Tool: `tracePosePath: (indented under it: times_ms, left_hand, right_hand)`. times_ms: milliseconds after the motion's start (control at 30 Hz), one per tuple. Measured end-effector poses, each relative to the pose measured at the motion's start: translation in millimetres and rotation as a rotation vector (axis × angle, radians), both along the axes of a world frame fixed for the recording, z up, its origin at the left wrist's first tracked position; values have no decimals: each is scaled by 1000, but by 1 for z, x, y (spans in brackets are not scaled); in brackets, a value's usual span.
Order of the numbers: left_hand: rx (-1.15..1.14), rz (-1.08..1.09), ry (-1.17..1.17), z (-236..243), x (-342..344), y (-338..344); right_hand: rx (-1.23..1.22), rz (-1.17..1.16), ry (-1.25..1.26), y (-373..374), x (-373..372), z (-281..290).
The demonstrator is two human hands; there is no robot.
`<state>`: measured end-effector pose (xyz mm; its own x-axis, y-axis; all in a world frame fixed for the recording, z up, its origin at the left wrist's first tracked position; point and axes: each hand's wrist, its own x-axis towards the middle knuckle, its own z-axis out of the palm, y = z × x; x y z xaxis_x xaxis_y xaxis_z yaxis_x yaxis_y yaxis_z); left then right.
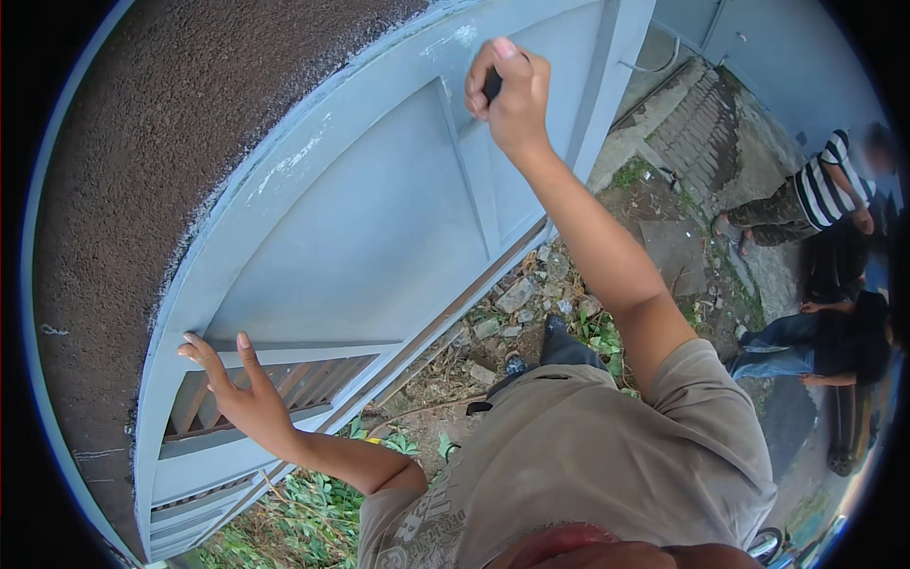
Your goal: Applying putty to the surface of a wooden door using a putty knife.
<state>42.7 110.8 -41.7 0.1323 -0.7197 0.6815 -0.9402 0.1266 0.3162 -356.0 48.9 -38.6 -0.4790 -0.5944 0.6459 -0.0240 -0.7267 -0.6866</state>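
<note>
Head view: right hand (515, 85), clamped on a dark object (492, 84), should press evenly against the blue panel (351, 223) behind it, left hand (248, 403) bracing, fingers apart.

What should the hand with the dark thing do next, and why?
Perhaps the right hand should shift a little toward the pale scuffed patch on the louvred door's frame. It grips a small dark object close to that patch, while the left hand has its fingers spread by the frame. What the object is, I can't tell.
</note>
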Motion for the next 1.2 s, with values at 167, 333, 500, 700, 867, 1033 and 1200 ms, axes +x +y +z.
tracePosePath:
  times_ms: [167, 333, 500, 700, 867, 1033, 1200]
  left_hand:
    - [6, -8, 3, -1, -1, 6]
    - [-16, 18, 30, -8, -1, 1]
    - [-107, 23, -4, -16, -7, -2]
    - [-335, -9, 122, -38, -25, 2]
    - [-341, -352, 419, -59, -31, 7]
    - [-302, -266, 484, -84, -26, 9]
    - [-162, -430, 543, -85, 13, 0]
  right_hand:
    - [191, 50, -123, 64, -9, -91]
    - [884, -170, 356, 121, -30, -215]
    - [820, -147, 788, 170, -49, -234]
    - [831, -357, 210, 232, -71, -179]
    - [1133, 56, 229, 294, -74, -310]
    - [1154, 121, -349, 305, -1, -368]
    - [1137, 34, -321, 259, 9, -328]
